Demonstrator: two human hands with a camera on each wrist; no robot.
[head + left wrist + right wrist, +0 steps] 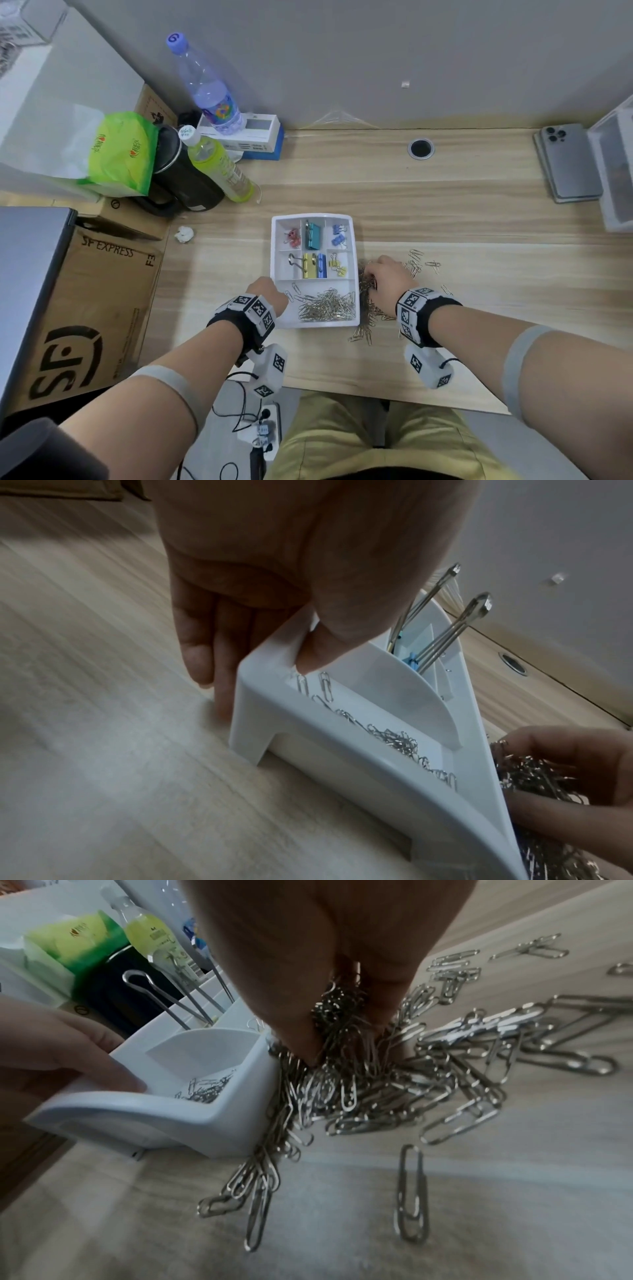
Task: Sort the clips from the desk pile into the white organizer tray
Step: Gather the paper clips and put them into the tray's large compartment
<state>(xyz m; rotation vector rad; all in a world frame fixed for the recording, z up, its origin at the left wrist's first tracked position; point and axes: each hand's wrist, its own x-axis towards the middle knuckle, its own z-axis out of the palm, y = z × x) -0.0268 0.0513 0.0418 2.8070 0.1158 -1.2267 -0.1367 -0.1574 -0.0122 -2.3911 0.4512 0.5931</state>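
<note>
Left hand: the left hand grips the near-left corner of the white organizer tray, thumb hooked over the rim, fingers down its outer wall.
Right hand: the right hand has its fingers closed around a bunch of paper clips against the tray's right wall.
Done: binder clips fill the upper compartments — many paper clips lie in the front one.
Left: a sizeable desk pile, plus strays further right.

Black wristbands carrying checkered-marker blocks, grey armbands, seemingly mustard shorts.
</note>
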